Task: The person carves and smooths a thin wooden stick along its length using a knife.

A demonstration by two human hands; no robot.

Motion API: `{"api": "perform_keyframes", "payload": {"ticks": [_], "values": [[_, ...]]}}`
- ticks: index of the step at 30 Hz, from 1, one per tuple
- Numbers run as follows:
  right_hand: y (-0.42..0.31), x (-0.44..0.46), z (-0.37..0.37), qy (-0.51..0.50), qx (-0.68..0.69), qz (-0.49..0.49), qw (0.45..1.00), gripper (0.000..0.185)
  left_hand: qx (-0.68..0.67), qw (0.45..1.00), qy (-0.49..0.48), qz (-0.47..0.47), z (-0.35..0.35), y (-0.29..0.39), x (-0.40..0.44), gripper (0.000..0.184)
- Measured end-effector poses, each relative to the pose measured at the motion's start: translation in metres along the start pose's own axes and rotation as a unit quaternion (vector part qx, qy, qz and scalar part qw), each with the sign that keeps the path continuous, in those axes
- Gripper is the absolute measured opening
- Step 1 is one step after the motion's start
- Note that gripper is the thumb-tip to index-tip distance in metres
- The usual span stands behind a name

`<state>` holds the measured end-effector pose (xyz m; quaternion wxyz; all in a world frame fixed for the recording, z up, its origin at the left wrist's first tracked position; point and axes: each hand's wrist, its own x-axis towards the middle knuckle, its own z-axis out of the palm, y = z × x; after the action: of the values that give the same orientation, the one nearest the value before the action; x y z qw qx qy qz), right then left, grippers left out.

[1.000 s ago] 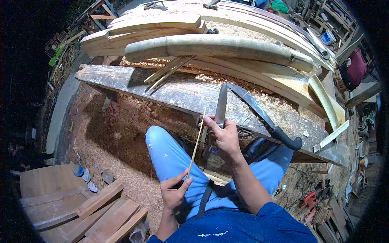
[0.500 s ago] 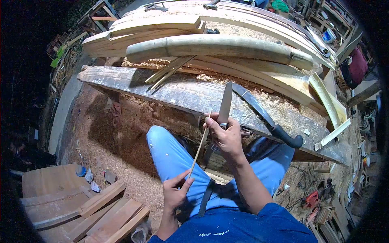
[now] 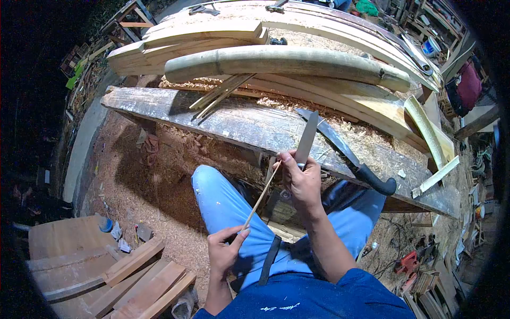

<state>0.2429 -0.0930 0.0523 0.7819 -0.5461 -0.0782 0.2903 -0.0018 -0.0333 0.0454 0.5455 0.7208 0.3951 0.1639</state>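
A thin bamboo strip (image 3: 259,203) slants across my lap, its lower end pinched between the thumb and fingers of my left hand (image 3: 223,251). Above it, my right hand (image 3: 303,183) is closed around a knife (image 3: 308,137) whose broad blade points up and away. The thumb and forefinger of that same hand rest at the strip's upper end; the knife's handle is hidden in the palm. Just past the right hand, a long dark blade with a curved black handle (image 3: 374,178) lies on the worn wooden beam (image 3: 234,122). Several thin strips (image 3: 220,95) lie further left on the beam.
A thick bamboo pole (image 3: 287,59) lies behind the beam, among stacked planks (image 3: 204,33) and shavings. A split bamboo piece (image 3: 427,130) leans at the right. Cut boards (image 3: 151,292) are piled at lower left. Sawdust covers the ground (image 3: 164,223).
My right hand has shifted slightly right, and the knife now tilts more to the right. My left hand has moved a little left, and the strip leans further over.
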Motion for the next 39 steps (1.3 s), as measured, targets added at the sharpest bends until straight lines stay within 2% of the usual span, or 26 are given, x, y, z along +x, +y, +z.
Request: {"api": "perform_keyframes", "payload": {"ticks": [3,8,13,16,23,26,27,28,29,32,35,36,38,39], "values": [[-0.005,0.001,-0.003,-0.015,-0.001,0.007,1.000,0.024,0.002,0.999,0.028,-0.035,-0.004,0.008,0.003,0.016],[-0.003,0.001,0.000,-0.021,0.019,-0.013,0.999,0.024,0.056,0.996,0.066,0.014,-0.007,0.012,0.004,0.013],[-0.015,-0.001,0.000,-0.025,0.013,0.036,0.999,0.025,0.057,0.996,0.065,0.025,-0.005,0.014,0.003,0.012],[-0.004,0.005,-0.002,-0.030,0.016,-0.005,0.999,0.025,0.056,0.996,0.068,0.024,-0.005,0.013,0.003,0.012],[-0.004,0.004,-0.003,-0.039,0.045,0.020,0.998,0.031,0.056,0.996,0.065,0.030,-0.004,0.011,0.002,0.012],[-0.005,0.004,-0.006,-0.071,-0.010,0.049,0.996,0.036,0.038,0.997,0.058,0.036,-0.005,0.007,0.002,0.013],[-0.004,0.003,-0.004,-0.087,0.003,0.057,0.995,0.045,0.036,0.997,0.064,0.034,-0.006,0.009,0.001,0.013],[-0.003,0.002,-0.003,-0.103,0.017,0.065,0.992,0.054,-0.001,0.998,0.056,-0.017,-0.006,0.012,-0.001,0.015],[-0.001,0.002,-0.002,-0.110,0.016,0.067,0.992,0.054,-0.039,0.996,0.049,-0.067,-0.007,0.014,-0.001,0.017],[0.006,0.004,0.000,-0.141,-0.018,0.098,0.985,0.076,-0.023,0.996,0.084,-0.026,-0.008,0.000,-0.001,0.020],[0.018,0.001,0.014,-0.161,-0.077,0.090,0.980,0.055,-0.085,0.987,0.096,-0.095,-0.013,-0.012,-0.005,0.021],[0.026,0.001,0.018,-0.173,-0.079,0.097,0.977,0.055,-0.088,0.987,0.099,-0.093,-0.015,-0.015,-0.005,0.023],[0.049,0.000,0.024,-0.182,-0.210,0.036,0.960,0.042,-0.114,0.978,0.114,-0.130,-0.019,-0.015,-0.007,0.023],[0.059,-0.005,0.034,-0.176,-0.208,-0.029,0.962,0.032,-0.138,0.970,0.116,-0.161,-0.021,-0.015,-0.009,0.024]]}}
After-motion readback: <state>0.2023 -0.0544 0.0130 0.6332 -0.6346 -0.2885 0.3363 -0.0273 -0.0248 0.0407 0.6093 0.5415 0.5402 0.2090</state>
